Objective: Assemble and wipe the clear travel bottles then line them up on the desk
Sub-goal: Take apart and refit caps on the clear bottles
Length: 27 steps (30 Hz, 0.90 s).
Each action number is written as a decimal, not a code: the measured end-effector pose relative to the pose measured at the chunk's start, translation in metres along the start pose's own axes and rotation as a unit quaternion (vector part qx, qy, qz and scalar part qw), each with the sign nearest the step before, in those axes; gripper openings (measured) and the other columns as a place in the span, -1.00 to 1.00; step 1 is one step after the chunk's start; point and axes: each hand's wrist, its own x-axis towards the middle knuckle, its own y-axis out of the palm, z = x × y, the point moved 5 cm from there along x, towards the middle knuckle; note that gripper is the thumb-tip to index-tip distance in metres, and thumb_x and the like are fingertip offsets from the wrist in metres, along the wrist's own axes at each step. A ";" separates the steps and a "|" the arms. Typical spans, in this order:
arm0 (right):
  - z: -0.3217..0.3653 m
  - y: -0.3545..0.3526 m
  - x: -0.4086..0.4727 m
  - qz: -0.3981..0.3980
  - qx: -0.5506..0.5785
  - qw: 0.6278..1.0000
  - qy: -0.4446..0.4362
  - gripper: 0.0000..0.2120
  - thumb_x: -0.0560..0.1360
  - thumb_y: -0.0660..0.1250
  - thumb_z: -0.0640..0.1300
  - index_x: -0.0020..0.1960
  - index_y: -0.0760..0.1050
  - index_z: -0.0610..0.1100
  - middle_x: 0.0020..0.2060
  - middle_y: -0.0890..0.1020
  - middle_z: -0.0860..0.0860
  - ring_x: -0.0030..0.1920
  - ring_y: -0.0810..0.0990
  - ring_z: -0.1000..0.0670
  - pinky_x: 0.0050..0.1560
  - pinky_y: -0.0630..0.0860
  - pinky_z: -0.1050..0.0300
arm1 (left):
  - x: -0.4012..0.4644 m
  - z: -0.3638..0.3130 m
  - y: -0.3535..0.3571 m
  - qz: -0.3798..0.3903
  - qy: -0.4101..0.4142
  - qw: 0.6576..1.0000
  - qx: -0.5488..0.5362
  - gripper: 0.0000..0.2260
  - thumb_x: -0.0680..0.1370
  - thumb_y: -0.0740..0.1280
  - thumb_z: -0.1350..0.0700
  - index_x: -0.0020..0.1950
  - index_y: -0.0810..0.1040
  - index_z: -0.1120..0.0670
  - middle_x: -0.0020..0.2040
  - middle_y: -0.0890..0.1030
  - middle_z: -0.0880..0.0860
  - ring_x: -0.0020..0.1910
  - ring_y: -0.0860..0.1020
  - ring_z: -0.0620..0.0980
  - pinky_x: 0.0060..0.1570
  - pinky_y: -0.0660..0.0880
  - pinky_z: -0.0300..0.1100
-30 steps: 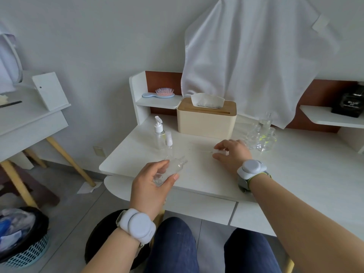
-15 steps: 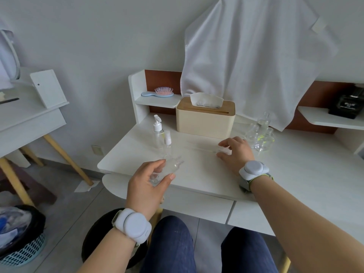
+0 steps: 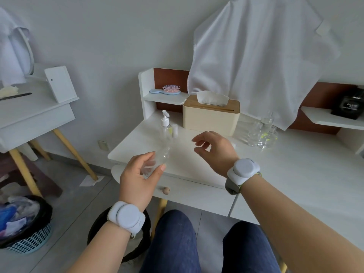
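My left hand (image 3: 137, 180) grips a clear, capless travel bottle (image 3: 157, 162), tilted, over the front left edge of the white desk (image 3: 295, 170). My right hand (image 3: 214, 148) hovers above the desk's middle with its fingers curled; whether they pinch anything is unclear. A clear bottle with a white pump (image 3: 165, 125) and a small white-capped bottle (image 3: 174, 131) stand at the back left. Several clear bottles (image 3: 262, 134) are clustered at the back right. A small white piece (image 3: 233, 145) shows just right of my right hand.
A beige tissue box (image 3: 211, 117) stands at the back under a hanging white towel (image 3: 256, 56). A hairbrush (image 3: 167, 90) lies on the left shelf, a black box (image 3: 348, 107) on the right shelf. A bin (image 3: 23, 223) and a side table (image 3: 35, 115) are on the left.
My right hand has lifted off the desk and moved left toward the bottle. My left hand has tipped the clear bottle's neck more upright.
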 end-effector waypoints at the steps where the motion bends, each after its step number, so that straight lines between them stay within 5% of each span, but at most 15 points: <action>1: 0.003 0.005 -0.002 0.008 0.003 1.000 -0.004 -0.83 0.51 0.37 -0.12 0.08 0.55 0.06 -0.10 0.55 0.18 -0.11 0.53 0.23 -0.17 0.36 0.45 | -0.001 0.001 -0.002 -0.003 -0.003 1.000 -0.001 -0.67 0.43 0.49 0.11 0.16 0.55 -0.08 0.07 0.58 -0.21 0.03 0.56 -0.31 -0.04 0.43 -0.52; 16: 0.056 0.099 0.012 0.105 0.058 0.992 -0.045 -0.85 0.54 0.32 -0.18 0.06 0.59 -0.01 -0.09 0.59 0.08 -0.11 0.54 0.12 -0.09 0.38 0.43 | -0.035 0.068 -0.076 -0.060 -0.092 0.992 0.062 -0.65 0.43 0.48 0.16 0.17 0.53 -0.04 0.05 0.53 -0.26 0.06 0.48 -0.41 -0.04 0.35 -0.60; 21: 0.058 0.120 0.030 0.096 0.103 0.990 -0.018 -0.88 0.54 0.33 -0.17 0.01 0.60 0.01 -0.10 0.62 0.06 -0.10 0.55 0.10 -0.12 0.38 0.49 | -0.049 0.107 -0.097 -0.059 -0.178 0.977 0.105 -0.71 0.43 0.48 0.09 0.10 0.53 -0.13 0.00 0.54 -0.24 0.01 0.45 -0.44 -0.15 0.35 -0.59; 24: 0.060 0.133 0.040 0.097 0.120 0.988 -0.008 -0.88 0.54 0.33 -0.18 -0.02 0.60 0.02 -0.10 0.63 0.05 -0.09 0.55 0.07 -0.10 0.41 0.42 | -0.054 0.133 -0.105 -0.035 -0.232 0.961 0.143 -0.73 0.42 0.46 0.05 -0.07 0.47 -0.29 -0.05 0.53 -0.22 -0.07 0.49 -0.36 -0.21 0.33 -0.47; 27: 0.060 0.145 0.047 0.098 0.134 0.986 0.003 -0.87 0.54 0.33 -0.18 -0.03 0.60 0.03 -0.15 0.62 0.10 -0.15 0.54 0.15 -0.13 0.41 0.42 | -0.060 0.167 -0.108 -0.002 -0.292 0.942 0.165 -0.77 0.43 0.44 0.07 -0.09 0.49 -0.25 -0.08 0.57 -0.16 -0.12 0.53 -0.21 -0.23 0.33 -0.40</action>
